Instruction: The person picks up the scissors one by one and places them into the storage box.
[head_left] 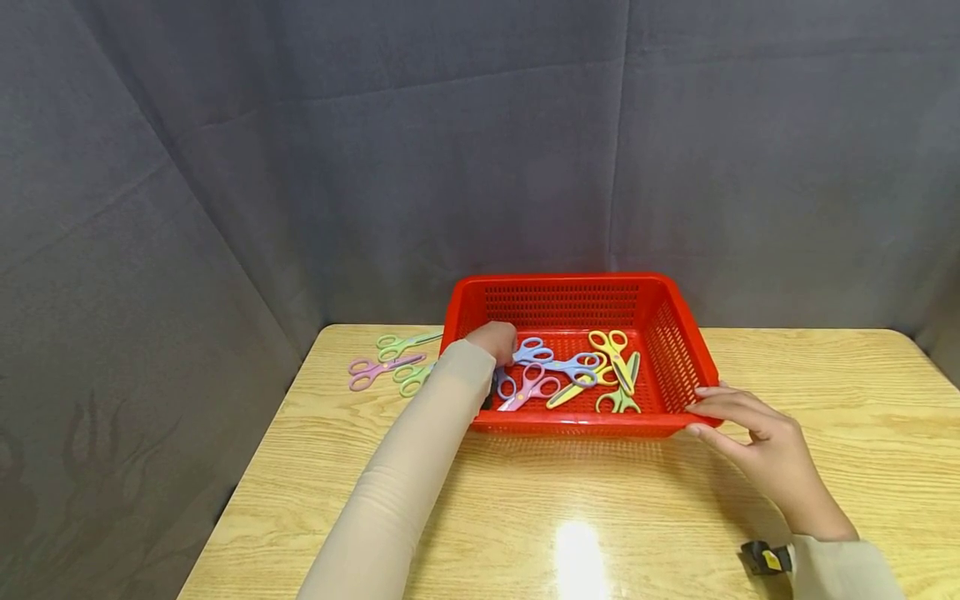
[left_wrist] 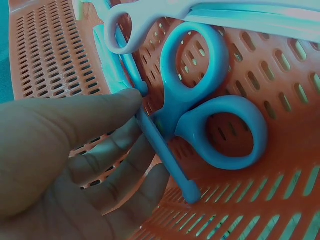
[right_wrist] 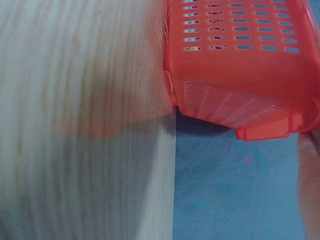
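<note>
A red plastic basket [head_left: 585, 427] holds several pairs of scissors: yellow [head_left: 615, 357], blue [head_left: 577, 367], pink [head_left: 531, 388] and green [head_left: 618, 400]. My left hand [head_left: 498, 340] reaches into its left part. Seen from the left wrist, thumb and fingers pinch a blue pair of scissors [left_wrist: 167, 160] turned edge-on; its blades are hidden. Beside it lie other blue scissors [left_wrist: 227, 137] with both loops showing. At the basket's near right corner, my right hand [head_left: 765, 446] grips the rim; only part of that hand appears in the right wrist view.
On the wooden table [head_left: 300, 500], left of the basket, lie pink scissors [head_left: 367, 372] and two green pairs [head_left: 405, 342]. A grey curtain [head_left: 480, 183] hangs behind the table. A black strap with a yellow mark [head_left: 767, 558] is at the right wrist.
</note>
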